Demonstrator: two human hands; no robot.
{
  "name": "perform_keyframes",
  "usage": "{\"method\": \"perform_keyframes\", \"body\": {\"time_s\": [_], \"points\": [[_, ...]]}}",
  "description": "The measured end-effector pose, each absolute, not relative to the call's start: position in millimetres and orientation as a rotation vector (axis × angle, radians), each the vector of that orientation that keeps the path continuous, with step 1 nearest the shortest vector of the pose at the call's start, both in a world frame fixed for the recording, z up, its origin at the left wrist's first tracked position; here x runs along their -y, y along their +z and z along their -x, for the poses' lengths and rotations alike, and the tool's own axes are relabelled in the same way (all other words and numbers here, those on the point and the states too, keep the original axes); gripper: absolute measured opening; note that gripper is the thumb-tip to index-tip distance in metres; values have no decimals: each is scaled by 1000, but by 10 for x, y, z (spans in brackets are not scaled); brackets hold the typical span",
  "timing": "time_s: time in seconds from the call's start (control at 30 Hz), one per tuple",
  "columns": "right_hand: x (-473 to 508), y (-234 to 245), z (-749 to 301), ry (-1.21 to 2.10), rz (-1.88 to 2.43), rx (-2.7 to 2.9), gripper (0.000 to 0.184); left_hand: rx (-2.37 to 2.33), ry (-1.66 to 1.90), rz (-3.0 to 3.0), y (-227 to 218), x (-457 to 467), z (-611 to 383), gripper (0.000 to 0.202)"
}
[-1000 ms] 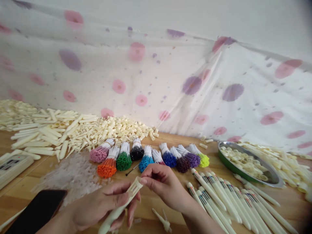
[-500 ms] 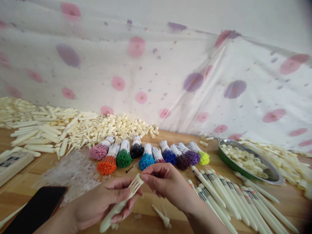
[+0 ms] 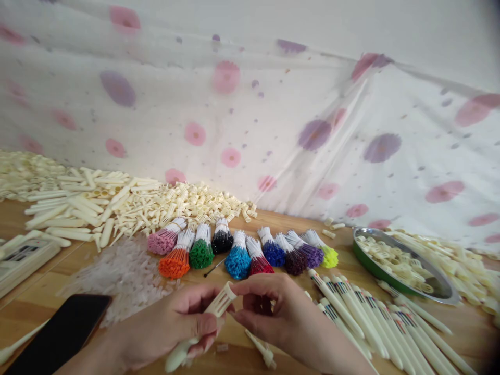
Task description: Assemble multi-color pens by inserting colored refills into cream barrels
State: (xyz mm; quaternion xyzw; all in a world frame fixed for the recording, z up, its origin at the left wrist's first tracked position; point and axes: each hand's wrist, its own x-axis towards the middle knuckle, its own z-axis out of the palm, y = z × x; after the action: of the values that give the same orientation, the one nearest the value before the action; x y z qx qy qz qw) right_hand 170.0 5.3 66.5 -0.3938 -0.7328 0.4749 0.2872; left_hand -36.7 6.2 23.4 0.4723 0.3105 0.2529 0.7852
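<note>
A cream plastic pen barrel (image 3: 178, 355) slants up to the right in my left hand (image 3: 172, 317), whose thumb and fingers wrap round it. At its upper end is a slotted sleeve (image 3: 222, 300) with long narrow openings and a round rim. My right hand (image 3: 273, 307) is at that rim, its index fingertip touching or very near the edge. The right thumb sits lower, apart from the index finger, with a gap between them. Below, on the table, lies a small cream pointed part (image 3: 262, 350), partly hidden by my right hand.
Bundles of coloured-tip refills, such as orange (image 3: 174, 265) and blue (image 3: 238, 263), stand behind my hands. Finished-looking multicolour pens (image 3: 369, 317) lie at right, near a green-sided metal dish (image 3: 361, 255). Leftward are a phone (image 3: 66, 333), clear pieces (image 3: 117, 281) and piled cream parts (image 3: 148, 203).
My right thumb has left the sleeve's rim and dropped lower, opening a gap from the index finger. My left hand keeps its hold on the barrel. The view has shifted slightly.
</note>
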Motion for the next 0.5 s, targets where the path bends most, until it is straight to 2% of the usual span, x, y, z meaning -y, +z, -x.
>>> {"method": "perform_keyframes", "body": {"time_s": [0.13, 0.3, 0.5], "points": [[-71, 649, -1677, 1404, 1025, 1884, 20, -683, 543, -999, 266, -47, 350, 34], [-117, 626, -1650, 1613, 1008, 1727, 23, -703, 559, -973, 245, -15, 356, 30], [-124, 642, -1686, 1443, 1158, 1921, 14, -754, 535, -961, 229, -13, 311, 29]]}}
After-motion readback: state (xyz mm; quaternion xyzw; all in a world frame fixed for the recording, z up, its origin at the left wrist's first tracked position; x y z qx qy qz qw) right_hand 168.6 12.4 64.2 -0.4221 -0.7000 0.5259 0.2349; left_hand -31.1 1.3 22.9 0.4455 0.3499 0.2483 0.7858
